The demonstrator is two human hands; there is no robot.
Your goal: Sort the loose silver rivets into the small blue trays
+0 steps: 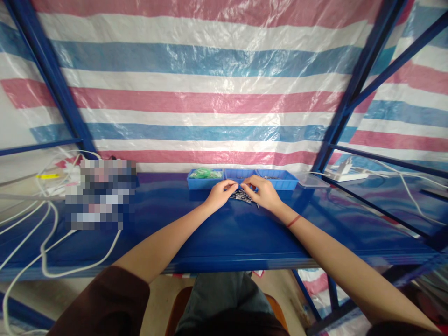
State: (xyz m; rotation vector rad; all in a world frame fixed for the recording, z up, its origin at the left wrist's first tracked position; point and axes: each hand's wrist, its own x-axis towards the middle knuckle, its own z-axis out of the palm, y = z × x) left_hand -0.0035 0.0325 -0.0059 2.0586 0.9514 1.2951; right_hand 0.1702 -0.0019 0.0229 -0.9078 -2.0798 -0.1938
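My left hand [222, 193] is closed in a pinch, thumb against the fingers, just in front of the blue bins. Facing it across a small gap, my right hand [263, 190] has its thumb and fingertips pinched together too. Whatever sits between the fingertips is too small to make out. Under and between both hands lies a loose pile of thin, dark and silvery metal pieces [242, 196] on the blue table. Behind the hands stand a blue bin with green and white items [206, 173], a middle blue bin [241, 173] and a right blue bin [287, 179] holding small metal pieces.
White cables [49, 219] run over the table's left side beside a pixelated patch. A clear plastic lid [312, 180] lies right of the bins. Farther right is a white power strip [347, 171]. Blue metal posts [345, 102] and striped sheeting [210, 100] enclose the table [224, 238].
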